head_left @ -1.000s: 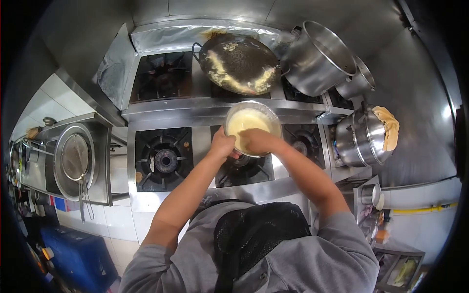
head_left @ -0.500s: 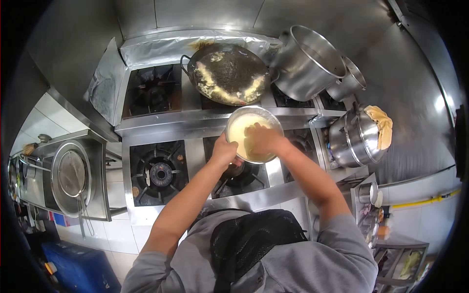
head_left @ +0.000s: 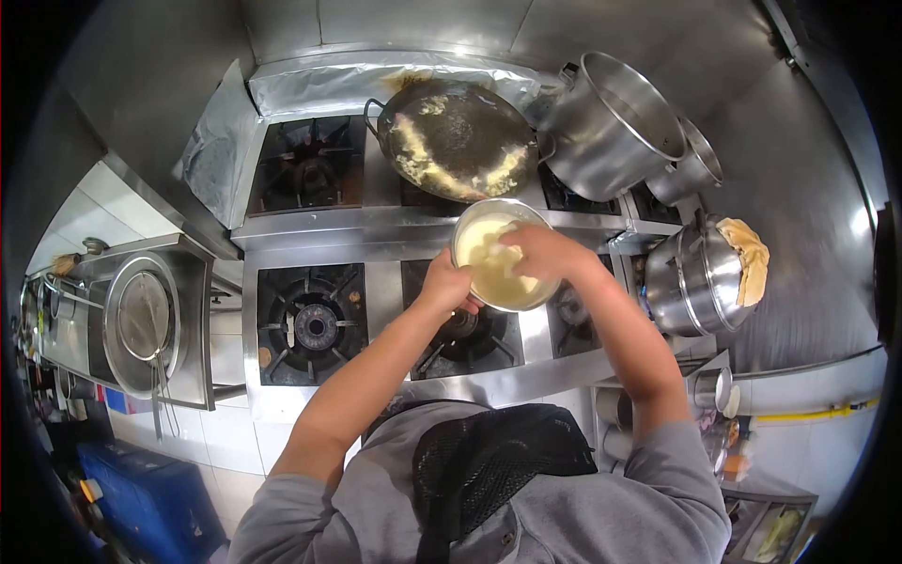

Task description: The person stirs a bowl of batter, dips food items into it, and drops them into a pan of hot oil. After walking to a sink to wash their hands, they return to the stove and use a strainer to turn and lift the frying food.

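My left hand [head_left: 449, 284] grips the left rim of a metal mixing bowl [head_left: 458, 235], thumb over the edge and fingers underneath. Pale yellow batter [head_left: 484, 274] fills much of the bowl, which is held above the front burners. From the right, my right hand [head_left: 537, 252] reaches into the bowl, its fingers curled down at the batter with whitish lumps by the fingertips. What those fingers hold is hard to make out. Just beyond the bowl, a large dark wok [head_left: 460, 132] sits on a back burner, with pale cooked bits of batter stuck around its inside.
A tall stockpot [head_left: 601, 132] and a smaller pot [head_left: 691, 169] stand right of the wok. Further right is a lidded pot [head_left: 681, 282] with a tan cloth [head_left: 745, 258] on it. At left, a strainer [head_left: 144, 315] lies in a metal basin [head_left: 117, 348]. A bare burner [head_left: 316, 326] lies front left.
My right hand has lifted slightly within the bowl, and lumps now show at its fingers. My left hand keeps its hold on the rim. The whole view has shifted a little.
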Demonstrator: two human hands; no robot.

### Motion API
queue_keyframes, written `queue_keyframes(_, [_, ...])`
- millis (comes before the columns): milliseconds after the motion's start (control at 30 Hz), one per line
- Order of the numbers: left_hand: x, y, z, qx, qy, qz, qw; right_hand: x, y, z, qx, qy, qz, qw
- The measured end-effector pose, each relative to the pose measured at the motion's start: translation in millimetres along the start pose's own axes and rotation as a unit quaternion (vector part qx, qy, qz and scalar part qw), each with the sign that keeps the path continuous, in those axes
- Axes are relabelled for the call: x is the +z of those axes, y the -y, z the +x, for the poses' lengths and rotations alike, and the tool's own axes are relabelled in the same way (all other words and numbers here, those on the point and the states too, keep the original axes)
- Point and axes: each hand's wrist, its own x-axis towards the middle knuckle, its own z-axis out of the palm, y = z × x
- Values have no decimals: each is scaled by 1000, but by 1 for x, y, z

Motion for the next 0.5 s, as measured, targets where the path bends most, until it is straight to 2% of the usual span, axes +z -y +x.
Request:
queue_keyframes(67, [-1,-5,0,2,0,-3,1000,16,-3,0,16,-29,-131,991])
queue_keyframes(100, [0,-9,-1,2,-5,-5,1000,22,-2,2,12,-28,-132,991])
queue_keyframes(167, [1,-14,1,-3,-15,-6,1000,30,9,10,152,1,-113,982])
queue_keyframes(333, [-2,-12,7,-7,-16,4,1000,49,-15,19,131,32,-44,990])
queue_keyframes(400, [-6,-10,9,-4,-20,-1,1000,32,-16,16,82,107,-55,989])
queue_keyframes(433, [-8,-10,9,-4,-18,-5,1000,17,-9,14,82,109,-56,989])
queue_keyframes(500, [-10,-10,8,-5,-16,-13,1000,-25,12,16,55,43,19,997])
